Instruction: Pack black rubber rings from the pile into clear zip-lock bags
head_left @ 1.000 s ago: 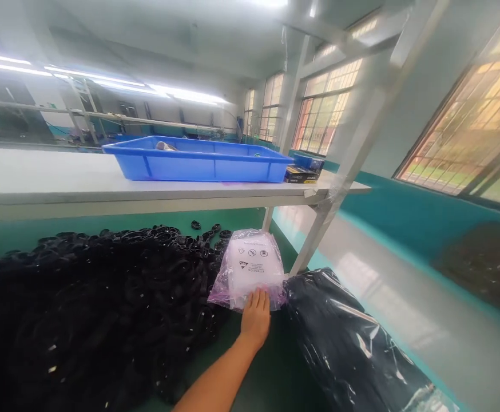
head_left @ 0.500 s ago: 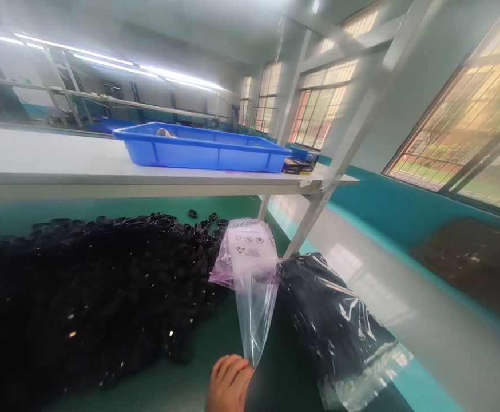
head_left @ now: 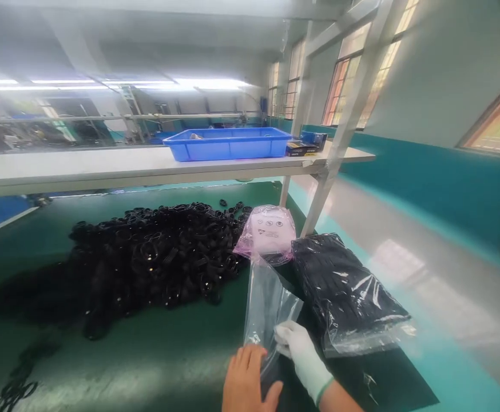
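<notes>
A clear plastic bag (head_left: 264, 297) lies flat in front of me, reaching from the pink-tinted bag back toward my hands. My bare left hand (head_left: 246, 375) is at its near end, fingers stretched over the plastic and thumb spread apart. From the right, my right hand (head_left: 295, 343), in a white glove, pinches the bag's near right side with its fingers. Behind it sits a pink translucent bag with a printed white label (head_left: 271, 229). To the right lies a large clear bag packed with black items (head_left: 340, 280).
A big heap of black rings (head_left: 159, 252) covers the green tabletop (head_left: 181, 355) to the left, with a few loose rings (head_left: 16, 392) at the near left. Above, a white shelf (head_left: 125, 166) carries a blue tray (head_left: 228, 146) and a small black box (head_left: 304, 150). A shelf post (head_left: 325, 191) stands at the right.
My gloved right hand has come into view and taken hold of the clear bag. My left hand's thumb is now spread, and the bag's near end is wider. The view has shifted right.
</notes>
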`<move>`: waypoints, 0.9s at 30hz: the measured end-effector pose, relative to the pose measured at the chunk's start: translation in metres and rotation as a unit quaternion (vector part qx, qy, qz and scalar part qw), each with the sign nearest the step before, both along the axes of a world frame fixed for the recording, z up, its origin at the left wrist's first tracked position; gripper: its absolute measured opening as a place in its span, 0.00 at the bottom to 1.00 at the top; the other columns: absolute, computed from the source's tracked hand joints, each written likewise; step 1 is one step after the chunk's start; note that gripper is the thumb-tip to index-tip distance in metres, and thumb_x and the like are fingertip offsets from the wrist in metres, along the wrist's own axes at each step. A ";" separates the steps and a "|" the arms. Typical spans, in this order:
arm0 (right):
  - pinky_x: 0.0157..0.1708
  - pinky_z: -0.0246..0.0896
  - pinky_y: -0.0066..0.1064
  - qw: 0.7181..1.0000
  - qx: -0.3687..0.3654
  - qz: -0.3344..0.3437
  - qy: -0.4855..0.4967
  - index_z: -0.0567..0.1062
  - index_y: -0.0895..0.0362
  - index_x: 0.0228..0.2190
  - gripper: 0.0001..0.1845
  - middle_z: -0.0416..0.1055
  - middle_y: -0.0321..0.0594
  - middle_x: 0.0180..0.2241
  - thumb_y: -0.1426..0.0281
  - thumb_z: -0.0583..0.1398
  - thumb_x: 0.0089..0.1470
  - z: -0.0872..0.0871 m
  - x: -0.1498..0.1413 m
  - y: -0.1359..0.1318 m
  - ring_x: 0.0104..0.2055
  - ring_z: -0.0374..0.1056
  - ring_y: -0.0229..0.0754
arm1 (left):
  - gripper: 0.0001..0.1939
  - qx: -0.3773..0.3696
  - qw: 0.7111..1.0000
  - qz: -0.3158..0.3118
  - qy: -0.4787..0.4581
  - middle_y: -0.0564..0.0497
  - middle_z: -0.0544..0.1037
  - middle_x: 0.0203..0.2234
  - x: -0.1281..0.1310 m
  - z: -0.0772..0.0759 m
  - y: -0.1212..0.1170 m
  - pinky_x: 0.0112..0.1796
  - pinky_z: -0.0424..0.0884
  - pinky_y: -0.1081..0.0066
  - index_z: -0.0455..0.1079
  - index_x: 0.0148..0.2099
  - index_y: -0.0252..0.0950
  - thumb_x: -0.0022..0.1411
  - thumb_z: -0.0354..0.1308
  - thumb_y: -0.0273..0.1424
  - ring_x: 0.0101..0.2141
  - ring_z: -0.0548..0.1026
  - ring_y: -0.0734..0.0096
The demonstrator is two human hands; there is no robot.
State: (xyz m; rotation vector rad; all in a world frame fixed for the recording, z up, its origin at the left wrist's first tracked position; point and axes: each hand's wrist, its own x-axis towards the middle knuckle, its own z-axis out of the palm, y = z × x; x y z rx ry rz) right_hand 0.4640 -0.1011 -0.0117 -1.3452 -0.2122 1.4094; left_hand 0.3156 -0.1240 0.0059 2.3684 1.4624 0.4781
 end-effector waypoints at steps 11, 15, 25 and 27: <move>0.37 0.63 0.38 0.988 0.071 0.086 0.110 0.66 0.59 0.35 0.25 0.72 0.42 0.28 0.54 0.61 0.40 0.029 -0.007 -0.053 0.33 0.71 0.44 | 0.10 -0.176 0.979 0.079 -0.061 0.54 0.74 0.28 0.025 0.026 0.004 0.30 0.59 0.77 0.69 0.32 0.40 0.57 0.46 0.27 0.30 0.70 0.76; 0.36 0.65 0.39 0.993 0.088 0.036 0.074 0.66 0.58 0.29 0.23 0.71 0.39 0.25 0.56 0.64 0.35 0.019 -0.010 -0.058 0.30 0.71 0.43 | 0.06 -0.244 0.960 0.112 -0.076 0.55 0.75 0.24 0.028 0.025 0.009 0.26 0.57 0.77 0.71 0.30 0.40 0.51 0.52 0.30 0.28 0.70 0.75; 0.27 0.66 0.35 0.998 0.022 0.006 0.061 0.65 0.57 0.19 0.21 0.66 0.33 0.15 0.58 0.66 0.27 -0.013 -0.017 -0.059 0.24 0.69 0.42 | 0.07 -0.279 0.958 0.059 -0.014 0.52 0.76 0.25 0.039 0.001 0.012 0.27 0.59 0.76 0.72 0.28 0.37 0.49 0.52 0.27 0.28 0.71 0.73; 0.28 0.66 0.35 0.998 0.015 0.000 0.067 0.65 0.57 0.20 0.21 0.67 0.35 0.17 0.57 0.66 0.27 -0.017 -0.019 -0.060 0.25 0.69 0.43 | 0.07 -0.284 0.957 0.061 0.001 0.51 0.76 0.25 0.039 -0.002 0.013 0.28 0.59 0.75 0.72 0.27 0.36 0.48 0.52 0.26 0.28 0.71 0.71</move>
